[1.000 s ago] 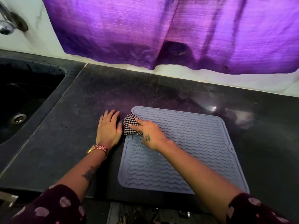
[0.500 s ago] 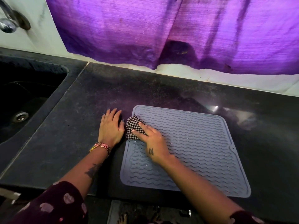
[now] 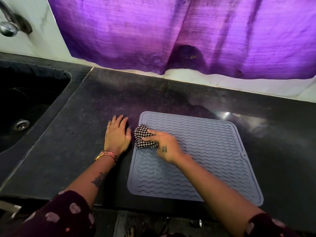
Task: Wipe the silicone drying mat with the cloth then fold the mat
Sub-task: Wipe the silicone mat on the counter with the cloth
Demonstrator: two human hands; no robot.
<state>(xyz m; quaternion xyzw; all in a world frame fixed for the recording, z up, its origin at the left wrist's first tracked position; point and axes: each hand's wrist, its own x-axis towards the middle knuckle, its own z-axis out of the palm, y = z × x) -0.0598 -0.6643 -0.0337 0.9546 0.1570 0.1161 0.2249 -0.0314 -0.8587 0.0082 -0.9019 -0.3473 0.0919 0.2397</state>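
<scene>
The right hand point(image 3: 166, 145) lies palm down on the checked cloth point(image 3: 143, 138), fingers spread and pressing it flat against the mat rather than pinching it; the hand looks slightly blurred. The left hand point(image 3: 117, 134) rests open and flat on the dark worktop point(image 3: 68, 142) just beside the mat's left edge, thumb near the rim, holding nothing.

The silicone drying mat point(image 3: 205, 146) lies flat on the worktop in front of the person, grey-blue, ribbed in wavy lines, with a raised rim and rounded corners. The cloth sits near its far left corner. Small glints across the ribs look like water drops, so I'd say the wiping has plenty left to cover.

I judge the mat to be light, floppy and a bit grippy on the stone, likely to creep or ruck under a hard stroke, so a hand on its edge would steady it. For folding, a corner or the near rim is the place to lift; it should bend easily and may spring back. The cloth is thin, soft and bunches readily.

Around it: a dark sink point(image 3: 22, 103) to the left with its drain point(image 3: 20, 124), a tap point(image 3: 10, 23) above, a purple curtain point(image 3: 171, 31) hanging behind. Nothing sits on the worktop to block the fold
</scene>
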